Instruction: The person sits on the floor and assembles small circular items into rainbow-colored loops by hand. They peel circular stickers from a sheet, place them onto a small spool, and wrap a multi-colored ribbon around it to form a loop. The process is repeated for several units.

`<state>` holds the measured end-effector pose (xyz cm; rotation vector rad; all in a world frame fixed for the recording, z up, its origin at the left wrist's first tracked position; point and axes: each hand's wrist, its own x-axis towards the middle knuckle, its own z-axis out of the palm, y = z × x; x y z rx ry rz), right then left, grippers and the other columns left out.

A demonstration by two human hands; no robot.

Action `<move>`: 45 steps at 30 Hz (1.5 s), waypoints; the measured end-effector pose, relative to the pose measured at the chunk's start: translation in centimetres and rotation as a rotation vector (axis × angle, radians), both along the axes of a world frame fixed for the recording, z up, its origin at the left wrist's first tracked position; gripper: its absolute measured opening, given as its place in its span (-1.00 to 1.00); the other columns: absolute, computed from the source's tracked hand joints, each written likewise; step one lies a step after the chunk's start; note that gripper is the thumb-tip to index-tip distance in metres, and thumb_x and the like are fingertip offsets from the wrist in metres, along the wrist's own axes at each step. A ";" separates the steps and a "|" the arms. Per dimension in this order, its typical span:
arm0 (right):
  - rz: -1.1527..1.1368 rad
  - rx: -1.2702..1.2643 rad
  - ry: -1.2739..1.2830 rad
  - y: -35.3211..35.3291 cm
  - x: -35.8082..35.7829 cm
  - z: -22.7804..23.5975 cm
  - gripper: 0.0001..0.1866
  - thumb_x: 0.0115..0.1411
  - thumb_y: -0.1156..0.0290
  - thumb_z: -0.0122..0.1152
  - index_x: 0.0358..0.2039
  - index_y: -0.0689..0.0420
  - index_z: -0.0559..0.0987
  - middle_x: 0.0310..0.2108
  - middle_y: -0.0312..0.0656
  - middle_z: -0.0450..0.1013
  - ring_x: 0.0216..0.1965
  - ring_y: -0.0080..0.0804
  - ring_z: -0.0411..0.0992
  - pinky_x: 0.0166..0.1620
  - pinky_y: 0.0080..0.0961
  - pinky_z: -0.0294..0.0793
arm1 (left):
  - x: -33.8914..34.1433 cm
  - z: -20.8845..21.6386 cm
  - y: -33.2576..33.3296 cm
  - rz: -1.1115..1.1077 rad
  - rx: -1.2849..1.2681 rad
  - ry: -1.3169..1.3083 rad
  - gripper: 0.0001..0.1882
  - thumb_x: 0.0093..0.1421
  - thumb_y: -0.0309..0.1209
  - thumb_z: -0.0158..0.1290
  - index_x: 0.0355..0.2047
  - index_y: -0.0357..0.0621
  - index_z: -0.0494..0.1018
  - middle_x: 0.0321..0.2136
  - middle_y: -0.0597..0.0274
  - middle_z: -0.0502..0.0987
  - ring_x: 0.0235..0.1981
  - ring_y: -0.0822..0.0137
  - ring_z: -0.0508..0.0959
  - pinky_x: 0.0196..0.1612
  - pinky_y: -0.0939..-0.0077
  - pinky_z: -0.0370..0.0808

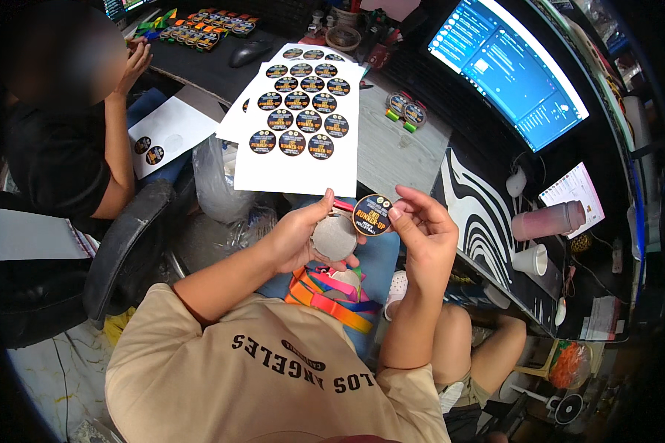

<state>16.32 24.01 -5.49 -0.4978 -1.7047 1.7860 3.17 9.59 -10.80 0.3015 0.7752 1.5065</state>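
Note:
My left hand point(297, 235) is closed round a plain grey metal medal point(335, 238), its flat face turned up. Between the thumb and fingers of my right hand point(427, 230) is a round black sticker point(372, 215) with orange and white print, pinched at its right edge. The sticker is close beside the medal's upper right edge; whether they touch I cannot tell. A red ribbon shows at the medal's top. Bright multicoloured ribbons point(329, 299) lie on my lap below my hands, partly over another medal.
Sheets of round black stickers point(295, 173) lie ahead. Finished medals point(414, 111) rest on the grey desk, more point(192, 33) at the far left. A lit monitor point(510, 66), a pink tumbler point(547, 221) and a white cup point(530, 260) stand right. Another person point(66, 148) sits at left.

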 end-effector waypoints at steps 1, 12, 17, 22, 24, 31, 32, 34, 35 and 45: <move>0.006 -0.008 0.016 -0.1 0.0 0.0 -0.67 0.13 0.67 0.23 -0.06 0.36 0.53 -0.31 -0.17 0.52 -0.34 -0.58 0.47 -0.24 -0.67 0.51 | -0.1 0.1 0.1 0.001 -0.011 -0.005 -0.27 0.37 0.15 -0.47 0.02 -0.30 0.35 -0.26 -0.04 0.56 -0.33 0.03 0.65 -0.34 0.23 0.65; 0.018 -0.075 0.014 -1.4 0.3 -0.3 -0.54 0.09 0.75 0.22 0.04 0.38 0.44 -0.33 -0.11 0.53 -0.35 -0.57 0.48 -0.25 -0.69 0.51 | -0.8 1.2 0.4 0.003 0.011 0.025 -0.37 0.38 0.00 -0.40 0.13 -0.31 0.29 -0.11 -0.12 0.53 -0.26 0.01 0.65 -0.34 0.30 0.67; 0.031 -0.125 0.006 -2.3 0.1 -1.0 -0.53 0.09 0.75 0.22 0.05 0.37 0.41 -0.34 -0.10 0.54 -0.37 -0.57 0.50 -0.29 -0.71 0.51 | 0.2 1.6 0.8 0.103 0.021 -0.008 -0.43 0.40 -0.02 -0.37 0.11 -0.23 0.31 0.00 0.07 0.50 -0.16 0.14 0.62 -0.26 0.29 0.65; 0.033 -0.119 -0.001 -2.3 0.1 -1.3 -0.56 0.09 0.76 0.21 0.02 0.36 0.41 -0.33 -0.07 0.54 -0.37 -0.56 0.52 -0.30 -0.71 0.54 | 0.5 1.4 0.9 0.148 0.053 -0.015 -0.47 0.41 -0.03 -0.36 0.09 -0.18 0.33 0.08 0.17 0.45 -0.11 0.17 0.60 -0.21 0.27 0.63; 0.029 -0.116 -0.003 -2.4 0.0 -1.3 -0.57 0.09 0.76 0.21 0.01 0.36 0.41 -0.32 -0.06 0.55 -0.37 -0.55 0.52 -0.30 -0.71 0.54 | 0.5 1.2 0.9 0.140 0.056 -0.020 -0.47 0.41 -0.04 -0.35 0.09 -0.18 0.33 0.08 0.16 0.45 -0.11 0.17 0.60 -0.21 0.25 0.63; 0.007 -0.135 -0.001 -2.7 -0.4 -1.3 -0.57 0.07 0.75 0.22 -0.01 0.37 0.41 -0.35 -0.03 0.55 -0.40 -0.53 0.52 -0.34 -0.67 0.55 | 0.4 0.9 0.9 0.139 0.043 -0.015 -0.48 0.40 -0.04 -0.34 0.08 -0.18 0.34 0.07 0.17 0.46 -0.12 0.18 0.61 -0.20 0.27 0.63; 0.023 -0.127 -0.006 -2.7 -0.4 -1.3 -0.57 0.08 0.77 0.21 0.00 0.37 0.41 -0.33 -0.02 0.54 -0.36 -0.50 0.53 -0.29 -0.64 0.57 | 0.4 0.9 0.9 0.135 0.043 -0.016 -0.48 0.40 -0.04 -0.34 0.08 -0.18 0.34 0.06 0.17 0.46 -0.12 0.18 0.61 -0.20 0.27 0.63; 0.040 -0.120 -0.013 -2.6 -0.4 -1.3 -0.57 0.08 0.78 0.19 0.00 0.37 0.41 -0.30 0.00 0.54 -0.32 -0.48 0.54 -0.24 -0.60 0.60 | 0.3 0.9 0.8 0.131 0.045 -0.011 -0.48 0.40 -0.04 -0.33 0.08 -0.18 0.34 0.05 0.17 0.47 -0.12 0.18 0.61 -0.20 0.28 0.63; 0.041 -0.121 -0.015 -2.6 -0.5 -1.3 -0.57 0.08 0.78 0.19 0.00 0.37 0.41 -0.29 0.00 0.54 -0.31 -0.48 0.54 -0.24 -0.60 0.61 | 0.3 0.9 0.8 0.133 0.046 -0.004 -0.48 0.40 -0.04 -0.33 0.08 -0.18 0.34 0.04 0.17 0.48 -0.12 0.18 0.61 -0.20 0.28 0.63; 0.050 -0.109 -0.048 -2.4 -0.6 -1.4 -0.59 0.08 0.78 0.20 -0.02 0.38 0.42 -0.25 0.01 0.53 -0.30 -0.49 0.53 -0.25 -0.62 0.61 | 0.2 0.8 0.7 0.128 0.011 -0.015 -0.48 0.41 -0.04 -0.33 0.08 -0.20 0.34 -0.03 0.08 0.51 -0.14 0.18 0.62 -0.22 0.30 0.64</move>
